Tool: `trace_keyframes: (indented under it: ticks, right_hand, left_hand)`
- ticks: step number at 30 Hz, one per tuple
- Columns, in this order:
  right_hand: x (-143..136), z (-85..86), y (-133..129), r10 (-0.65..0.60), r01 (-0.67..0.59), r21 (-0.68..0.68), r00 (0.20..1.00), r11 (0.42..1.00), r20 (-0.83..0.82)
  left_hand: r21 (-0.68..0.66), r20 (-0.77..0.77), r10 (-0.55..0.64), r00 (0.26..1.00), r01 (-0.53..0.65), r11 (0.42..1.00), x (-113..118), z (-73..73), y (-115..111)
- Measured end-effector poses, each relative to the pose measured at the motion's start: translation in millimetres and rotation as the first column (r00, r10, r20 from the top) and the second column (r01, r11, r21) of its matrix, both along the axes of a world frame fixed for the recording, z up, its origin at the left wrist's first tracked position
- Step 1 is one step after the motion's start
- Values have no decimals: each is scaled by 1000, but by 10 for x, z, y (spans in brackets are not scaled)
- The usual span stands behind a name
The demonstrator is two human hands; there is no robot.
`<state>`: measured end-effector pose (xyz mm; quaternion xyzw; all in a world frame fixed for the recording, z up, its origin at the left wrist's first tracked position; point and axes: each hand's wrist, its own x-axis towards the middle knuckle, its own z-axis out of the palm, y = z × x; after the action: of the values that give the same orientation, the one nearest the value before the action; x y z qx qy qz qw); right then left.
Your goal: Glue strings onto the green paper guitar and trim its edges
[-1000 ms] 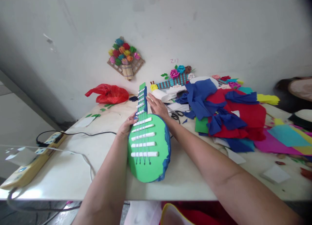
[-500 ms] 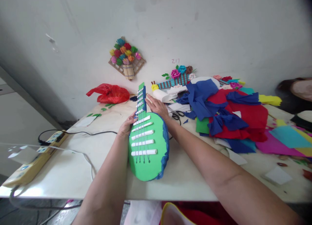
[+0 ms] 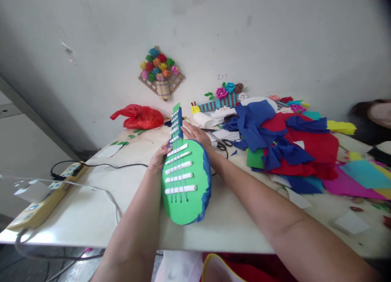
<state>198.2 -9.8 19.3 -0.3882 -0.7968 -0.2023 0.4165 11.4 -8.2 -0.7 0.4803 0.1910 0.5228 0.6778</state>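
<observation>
A handmade paper lute (image 3: 180, 208) is between my hands, its round end towards me and its neck pointing away. Its front is green and its side is covered in blue paper. Several white rolled bars cross the front under thin strings. My left hand (image 3: 159, 156) grips the left edge where body meets neck, thumb at the front and other fingers hidden behind. My right hand (image 3: 198, 137) steadies the lute from the right, fairly straight fingers against the blue side of the neck; its thumb is hidden.
Blue crepe paper (image 3: 255, 123) and red paper (image 3: 324, 147) are heaped on the right, near black scissors (image 3: 224, 143). A red plastic bag (image 3: 143, 117) lies at the back left. A power strip (image 3: 39, 208) with cables runs along the left. Paper tulips (image 3: 159, 66) hang on the wall.
The camera view has shifted slightly, so the background sits a little further right. My hands keep their hold, and the lute's round end is a touch higher in view.
</observation>
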Motion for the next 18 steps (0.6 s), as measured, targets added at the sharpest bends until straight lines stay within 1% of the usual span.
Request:
trace_keyframes:
  ticks: [4, 7, 12, 14, 16, 17, 18]
  right_hand:
    - [-14, 5, -30, 23, -23, 13, 1000, 1000, -9]
    - [-24, 7, -56, 65, -64, 23, 997, 998, -37]
    - [-26, -19, -111, 147, -149, -17, 986, 989, -84]
    - [-19, -27, -116, 209, -214, -34, 970, 976, -123]
    - [-9, -20, -92, 262, -281, -45, 934, 959, -243]
    - [-2, -10, -69, 270, -306, -55, 899, 950, -346]
    - [7, 7, -40, 256, -325, -70, 844, 943, -472]
  left_hand:
    - [8, -3, 13, 1000, -13, 1000, 25, 39, -35]
    - [7, -4, 27, 1000, -27, 1000, 41, 70, -71]
    - [9, 2, 44, 999, -44, 999, 9, 62, -66]
    - [12, -8, 44, 999, -44, 999, -10, 46, -46]
    - [16, -14, 36, 999, -36, 999, -21, 33, -26]
    - [17, -18, 26, 999, -26, 1000, -23, 28, -17]
    - [20, -22, 14, 1000, -14, 1000, -24, 23, -8]
